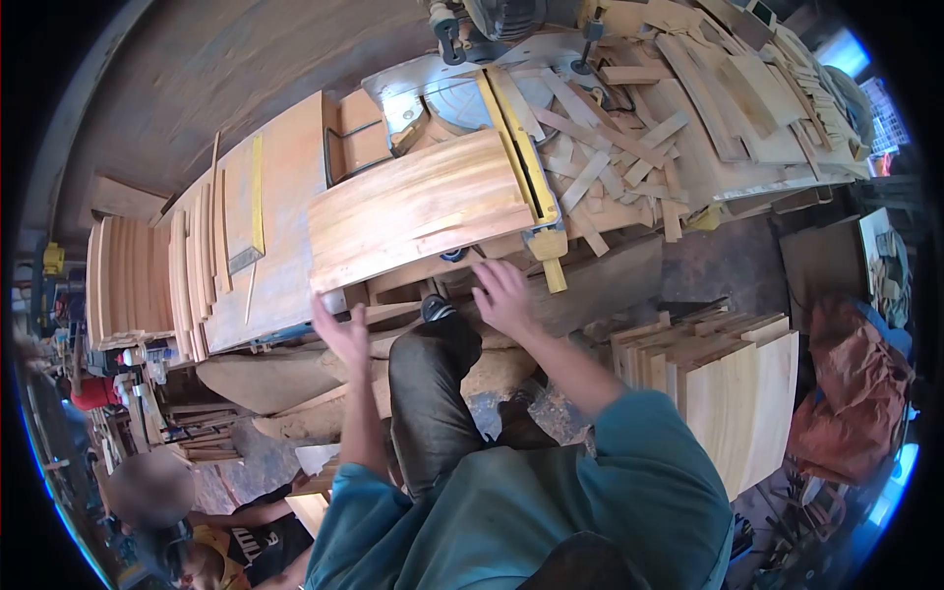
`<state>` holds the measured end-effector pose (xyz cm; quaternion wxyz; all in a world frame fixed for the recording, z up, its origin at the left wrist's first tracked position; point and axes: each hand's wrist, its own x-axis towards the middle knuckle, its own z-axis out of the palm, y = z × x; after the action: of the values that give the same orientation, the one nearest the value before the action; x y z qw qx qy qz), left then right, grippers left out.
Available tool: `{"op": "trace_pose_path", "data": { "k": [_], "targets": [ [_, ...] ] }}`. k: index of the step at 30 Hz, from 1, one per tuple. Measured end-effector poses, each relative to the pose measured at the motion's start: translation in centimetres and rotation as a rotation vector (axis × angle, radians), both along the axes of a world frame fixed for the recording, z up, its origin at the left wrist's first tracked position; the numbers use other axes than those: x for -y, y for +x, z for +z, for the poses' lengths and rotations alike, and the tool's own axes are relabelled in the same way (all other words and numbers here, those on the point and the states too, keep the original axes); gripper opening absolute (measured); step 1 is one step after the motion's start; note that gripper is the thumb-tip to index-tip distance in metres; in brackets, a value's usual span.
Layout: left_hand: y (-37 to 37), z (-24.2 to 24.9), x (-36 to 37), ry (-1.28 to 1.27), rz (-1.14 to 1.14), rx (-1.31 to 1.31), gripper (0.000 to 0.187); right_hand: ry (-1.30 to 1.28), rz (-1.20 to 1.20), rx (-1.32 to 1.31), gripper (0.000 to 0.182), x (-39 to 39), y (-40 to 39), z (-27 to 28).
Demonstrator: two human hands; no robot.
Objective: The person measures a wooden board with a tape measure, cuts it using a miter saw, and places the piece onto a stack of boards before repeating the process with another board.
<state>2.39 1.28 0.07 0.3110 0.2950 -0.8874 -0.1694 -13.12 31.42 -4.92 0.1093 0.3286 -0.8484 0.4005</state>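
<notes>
A wide wooden board [418,202] lies flat on the bed of a mitre saw [457,103], its right end beside the yellow slotted arm [521,157]. At the board's near left corner is my left hand [344,334], thumb and fingers apart, fingertips close to the corner. My right hand [503,298] hovers just in front of the board's near edge, towards its right end, with fingers spread and nothing in them. A dark round knob [452,255] shows under that edge, left of my right fingertips.
Thin offcuts [615,162] litter the bench right of the saw. Stacked boards stand on the left [133,280], and another board stack [737,393] is by my right side. A square with a yellow blade [258,202] lies left of the saw. Another person [216,536] is at lower left.
</notes>
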Motion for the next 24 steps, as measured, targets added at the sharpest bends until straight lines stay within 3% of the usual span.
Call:
{"op": "trace_pose_path", "data": {
  "k": [2, 4, 5, 6, 8, 13, 17, 21, 24],
  "targets": [
    [-1.2, 0.2, 4.2, 0.002, 0.062, 0.04, 0.099, -0.053, -0.241, -0.031, 0.066, -2.8, -1.2, 2.0],
    [-2.0, 0.3, 7.7, 0.377, 0.002, 0.068, 0.11, -0.038, -0.326, -0.005, 0.072, -3.9, -4.5, 5.8],
    [-1.6, -4.3, 11.8, 0.467, -0.079, 0.012, 0.109, -0.028, -0.408, 0.02, 0.077, -4.0, -6.5, 6.8],
    [-2.1, -3.8, 12.3, 0.481, -0.087, 0.103, 0.104, -0.031, -0.42, 0.02, 0.077, -3.9, -7.9, 6.4],
    [-3.1, -3.1, 12.4, 0.485, -0.108, 0.198, 0.099, 0.228, -0.316, 0.053, 0.083, -3.4, -10.0, 4.9],
    [-5.4, -1.6, 12.0, 0.604, -0.169, 0.107, 0.086, 0.177, -0.296, 0.142, 0.083, -2.9, -11.9, 3.8],
    [-9.2, -2.3, 13.0, 0.475, -0.152, 0.099, 0.086, 0.102, -0.353, 0.156, 0.079, -1.5, -14.4, 3.9],
    [-13.0, -2.6, 14.1, 0.553, -0.285, 0.009, 0.089, 0.033, -0.433, 0.197, 0.077, 0.4, -17.5, 3.8],
    [-15.0, -3.0, 14.4, 0.527, -0.26, 0.009, 0.095, 0.001, -0.524, 0.285, 0.073, 1.6, -19.0, 4.2]
  ]
}}
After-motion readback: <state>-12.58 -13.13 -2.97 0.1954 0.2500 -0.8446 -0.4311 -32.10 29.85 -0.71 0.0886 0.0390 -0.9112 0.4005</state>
